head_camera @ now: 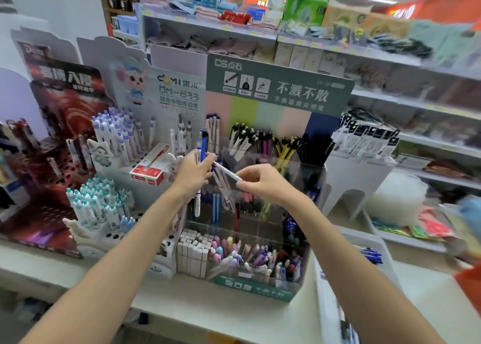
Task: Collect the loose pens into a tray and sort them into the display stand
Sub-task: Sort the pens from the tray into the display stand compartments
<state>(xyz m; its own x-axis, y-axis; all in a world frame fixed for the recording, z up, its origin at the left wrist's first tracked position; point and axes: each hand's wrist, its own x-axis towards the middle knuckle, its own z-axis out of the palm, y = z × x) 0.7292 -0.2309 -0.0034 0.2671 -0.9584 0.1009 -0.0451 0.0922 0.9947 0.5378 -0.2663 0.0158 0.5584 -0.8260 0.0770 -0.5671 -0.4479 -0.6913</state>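
My left hand (194,169) grips a bundle of pens (202,146), blue and white, standing up and down through the fist above the clear tiered display stand (307,250). My right hand (260,181) pinches the near end of one white pen (227,172) that slants up to the left, its far end at the bundle. Both hands hover over the stand's middle tier. A white tray (374,242) with a few blue pens (371,254) sits at the right on the counter.
White peg stands (112,140) full of purple and teal capped pens fill the left. A red-and-white box (151,170) lies on them. A red poster display (65,104) stands far left. A white rack (359,172) stands to the right, with store shelves (286,39) behind.
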